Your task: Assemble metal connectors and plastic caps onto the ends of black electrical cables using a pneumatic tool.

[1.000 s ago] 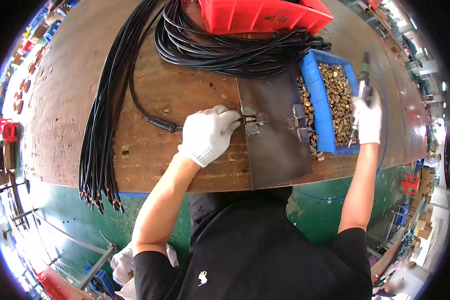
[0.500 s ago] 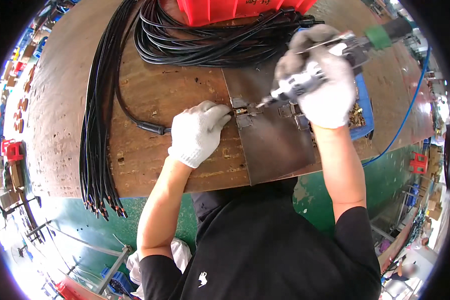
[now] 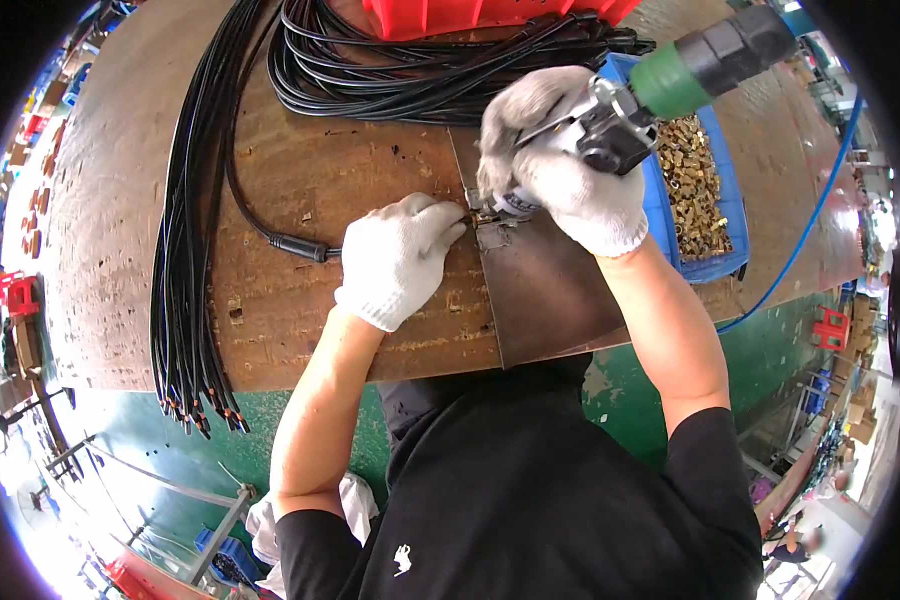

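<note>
My gloved left hand (image 3: 398,258) rests on the table with its fingers pinched around a black cable (image 3: 298,246), close to a small metal fixture (image 3: 493,236). A thicker black sleeve on that cable shows left of the hand; the cable's tip is hidden by the fingers. My gloved right hand (image 3: 575,180) is wrapped around a power screwdriver (image 3: 670,82) with a green band and dark rear end. The tool tilts down to the left, its front end at the fixture. The glove hides whether the bit touches anything. The fixture sits on a dark metal plate (image 3: 560,300).
A blue tray (image 3: 715,268) of small brass fittings (image 3: 692,190) stands to the right. Coiled black cables (image 3: 370,95) lie at the back beside a red crate (image 3: 460,18). A cable bundle (image 3: 182,270) hangs over the left front edge. A blue hose (image 3: 818,215) runs along the right.
My right hand has brought the screwdriver left and down to the fixture, uncovering more of the blue tray. My left hand has stayed in place on the cable.
</note>
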The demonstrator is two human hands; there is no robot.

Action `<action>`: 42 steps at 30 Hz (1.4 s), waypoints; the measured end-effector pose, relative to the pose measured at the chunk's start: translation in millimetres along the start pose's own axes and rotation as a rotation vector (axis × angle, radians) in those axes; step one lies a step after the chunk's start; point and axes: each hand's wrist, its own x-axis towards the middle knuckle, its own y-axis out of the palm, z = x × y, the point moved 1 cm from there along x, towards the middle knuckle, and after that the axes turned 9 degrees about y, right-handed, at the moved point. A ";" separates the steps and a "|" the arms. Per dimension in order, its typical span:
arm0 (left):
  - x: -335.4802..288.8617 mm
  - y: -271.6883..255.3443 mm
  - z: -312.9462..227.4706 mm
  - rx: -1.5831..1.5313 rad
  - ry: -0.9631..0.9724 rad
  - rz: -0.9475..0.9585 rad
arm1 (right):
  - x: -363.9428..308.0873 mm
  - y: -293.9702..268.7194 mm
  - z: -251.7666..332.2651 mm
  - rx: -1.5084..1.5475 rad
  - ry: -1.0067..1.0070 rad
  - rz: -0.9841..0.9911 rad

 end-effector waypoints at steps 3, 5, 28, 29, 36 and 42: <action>-1.4 -1.9 -1.5 0.032 0.004 0.015 | 12.4 1.8 -0.1 -0.240 -0.105 0.304; -2.4 -0.2 -0.4 0.060 0.008 0.034 | 14.0 6.0 2.4 -0.208 -0.053 0.377; -3.4 6.9 1.0 0.045 0.024 -0.040 | -0.3 14.7 -13.5 -0.101 0.066 -0.072; -3.5 7.7 0.5 0.049 0.033 -0.045 | -1.1 12.8 -14.4 -0.095 0.063 -0.062; -2.1 11.1 0.6 0.060 0.035 -0.056 | -4.5 23.4 -3.4 -0.129 0.014 -0.166; -2.6 0.8 -4.7 0.101 0.061 -0.065 | -9.6 5.8 56.5 -0.157 -0.323 -0.258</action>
